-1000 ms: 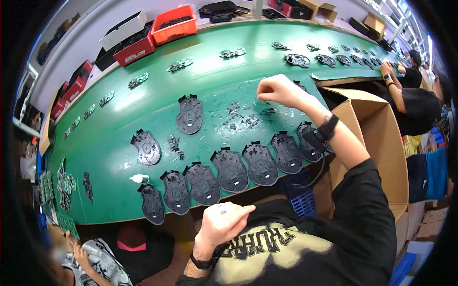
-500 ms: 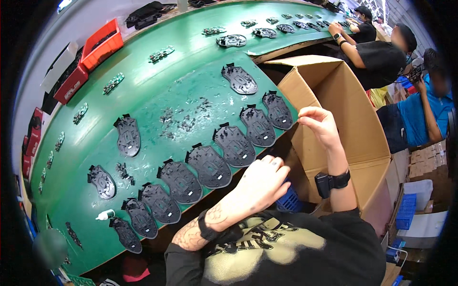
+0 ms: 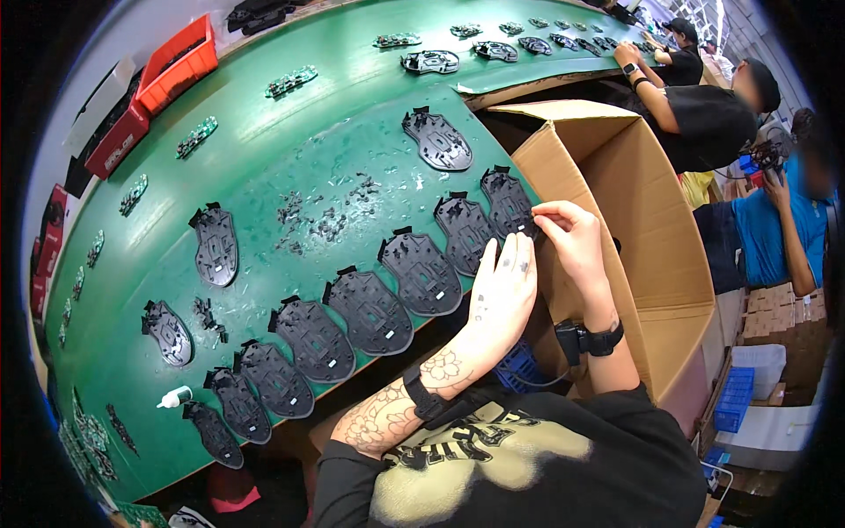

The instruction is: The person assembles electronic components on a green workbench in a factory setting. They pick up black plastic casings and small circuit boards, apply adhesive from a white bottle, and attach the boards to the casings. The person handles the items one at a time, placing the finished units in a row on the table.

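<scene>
A row of black computer-mouse base shells (image 3: 368, 312) lies along the near edge of the green table. My left hand (image 3: 503, 280) reaches over the right end of the row, fingers stretched out, fingertips at the lower end of the last mouse base (image 3: 510, 201). Just right of that base, my right hand (image 3: 574, 245) has thumb and forefinger pinched together by its edge. Whatever lies in the pinch is too small to make out. Tiny loose black parts (image 3: 326, 224) are scattered behind the row, and more mouse bases (image 3: 438, 141) lie farther back.
Right of the table stands a large open cardboard box (image 3: 651, 220). Green circuit boards (image 3: 195, 137) line the table's far side, beside an orange bin (image 3: 179, 66). A small white bottle (image 3: 176, 397) lies near the left end. Co-workers (image 3: 704, 119) sit at the far right.
My left hand has moved right and forward to the last mouse base, its fingers straightening. My right hand has shifted slightly left, closer to that base. The whole view has shifted a little.
</scene>
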Demonstrator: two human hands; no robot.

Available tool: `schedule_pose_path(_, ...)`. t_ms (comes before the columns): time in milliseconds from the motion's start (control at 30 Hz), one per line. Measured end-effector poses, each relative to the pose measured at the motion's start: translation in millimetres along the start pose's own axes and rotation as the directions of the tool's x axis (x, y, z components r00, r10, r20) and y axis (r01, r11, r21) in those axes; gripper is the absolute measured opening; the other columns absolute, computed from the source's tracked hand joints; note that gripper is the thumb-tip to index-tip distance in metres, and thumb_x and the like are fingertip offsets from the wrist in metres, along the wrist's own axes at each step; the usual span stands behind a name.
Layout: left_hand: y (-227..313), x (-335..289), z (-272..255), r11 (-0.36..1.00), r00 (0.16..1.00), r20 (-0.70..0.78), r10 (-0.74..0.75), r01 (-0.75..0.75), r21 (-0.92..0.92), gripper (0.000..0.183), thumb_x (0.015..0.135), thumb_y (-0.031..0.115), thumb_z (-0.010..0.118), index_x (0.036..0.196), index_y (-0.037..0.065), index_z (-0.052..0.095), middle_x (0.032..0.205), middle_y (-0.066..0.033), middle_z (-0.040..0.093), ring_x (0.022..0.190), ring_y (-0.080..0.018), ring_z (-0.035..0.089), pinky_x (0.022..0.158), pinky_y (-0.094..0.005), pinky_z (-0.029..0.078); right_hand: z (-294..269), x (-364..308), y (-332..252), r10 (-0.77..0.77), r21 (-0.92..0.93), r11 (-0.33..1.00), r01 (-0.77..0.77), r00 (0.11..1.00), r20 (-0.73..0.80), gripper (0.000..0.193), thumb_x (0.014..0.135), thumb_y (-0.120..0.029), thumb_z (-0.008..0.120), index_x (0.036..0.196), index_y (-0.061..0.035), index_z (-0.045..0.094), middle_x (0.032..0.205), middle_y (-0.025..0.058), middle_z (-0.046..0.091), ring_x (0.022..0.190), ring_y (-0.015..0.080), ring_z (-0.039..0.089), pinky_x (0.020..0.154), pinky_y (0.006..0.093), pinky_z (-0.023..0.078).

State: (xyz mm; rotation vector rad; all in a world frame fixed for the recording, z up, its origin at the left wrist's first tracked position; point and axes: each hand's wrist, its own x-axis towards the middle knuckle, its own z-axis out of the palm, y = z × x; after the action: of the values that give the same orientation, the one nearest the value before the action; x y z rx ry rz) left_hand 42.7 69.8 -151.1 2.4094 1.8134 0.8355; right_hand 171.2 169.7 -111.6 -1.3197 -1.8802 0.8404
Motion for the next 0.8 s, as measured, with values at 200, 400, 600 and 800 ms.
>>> schedule_pose_path(200,-3,-1,-2,1.000,1.000,-0.023,0.017,-0.017,-0.002,0.061,0.080,0.017,0.061,0.134,-0.009,0.049,0.137,-0.0192,0.052,0.130,-0.0294,0.046,0.113,-0.0455,0.032,1,1,8,-0.061,-0.016,0.998,0.061,0.998,0.004,0.011,0.083,-0.001,0.068,0.093,0.0008,0.073,0.086,0.0090,0.072,0.076,0.0125,0.067,0.071,0.0263,0.053)
schedule_pose_path(400,-3,0,3,0.999,0.999,-0.035,0.039,-0.039,-0.015,0.062,0.080,0.017,0.061,0.134,-0.009,0.049,0.136,-0.0190,0.052,0.130,-0.0292,0.046,0.113,-0.0451,0.033,2,-3,7,-0.091,-0.125,0.989,0.083,0.994,-0.063,0.009,0.083,-0.001,0.068,0.090,0.0003,0.072,0.084,0.0102,0.071,0.074,0.0154,0.067,0.070,0.0275,0.053)
schedule_pose_path(600,-4,-2,1,0.999,0.998,-0.047,0.028,-0.029,-0.018,0.061,0.080,0.016,0.061,0.134,-0.010,0.048,0.134,-0.0198,0.053,0.129,-0.0291,0.047,0.112,-0.0451,0.033,3,2,-8,-0.235,-0.357,0.907,0.222,0.972,0.007,0.008,0.078,0.000,0.068,0.086,-0.0010,0.067,0.083,0.0115,0.067,0.081,0.0244,0.064,0.076,0.0344,0.051)
schedule_pose_path(800,-6,1,-3,0.998,0.998,-0.052,0.033,-0.035,-0.044,0.063,0.079,0.015,0.062,0.134,-0.012,0.047,0.133,-0.0215,0.053,0.128,-0.0304,0.048,0.112,-0.0454,0.034,-4,22,-19,-0.202,-0.413,0.865,0.283,0.952,0.231,0.011,0.076,-0.001,0.068,0.084,-0.0021,0.060,0.083,0.0118,0.065,0.087,0.0299,0.061,0.081,0.0388,0.049)
